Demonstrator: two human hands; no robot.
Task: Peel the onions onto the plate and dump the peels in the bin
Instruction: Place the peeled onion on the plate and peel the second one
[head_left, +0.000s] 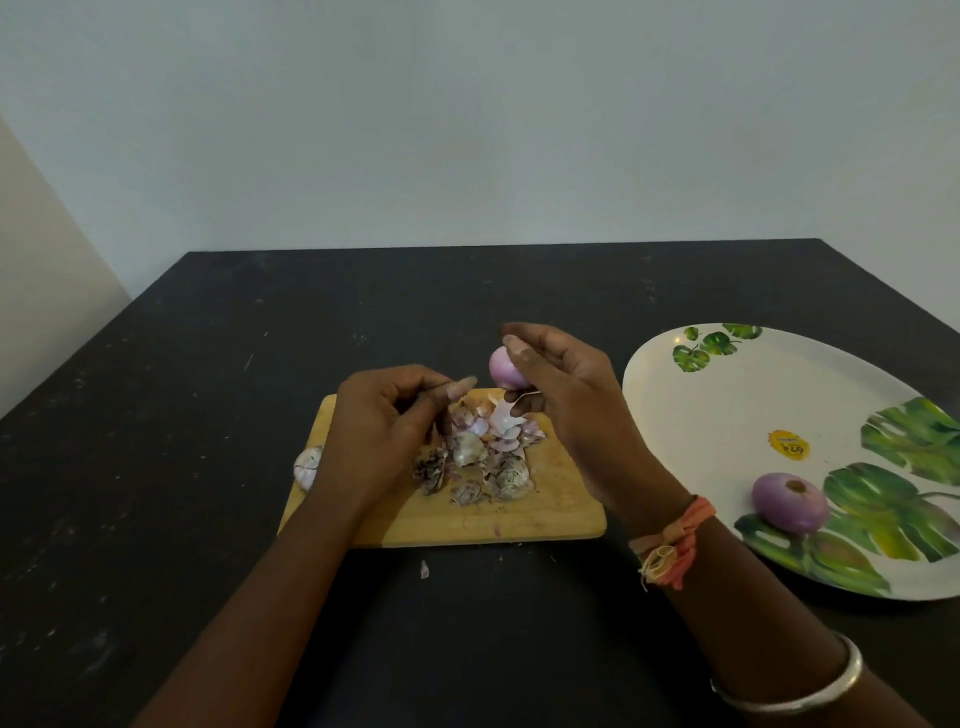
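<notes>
My right hand (566, 384) grips a small peeled purple onion (503, 368) above the far edge of a wooden cutting board (561, 512); a loose strip of skin hangs below it. My left hand (384, 421) hovers over the board's left part with fingers curled and the thumb extended; whether it pinches a bit of peel is unclear. A heap of onion peels (478, 457) lies on the board. One peeled onion (789, 503) sits on the leaf-patterned white plate (727, 405) at the right. An unpeeled onion (307, 467) lies beside the board's left edge, partly hidden by my left wrist.
All of it stands on a black table (208, 415) against a pale wall. A small peel scrap (424, 569) lies on the table in front of the board. No bin is in view.
</notes>
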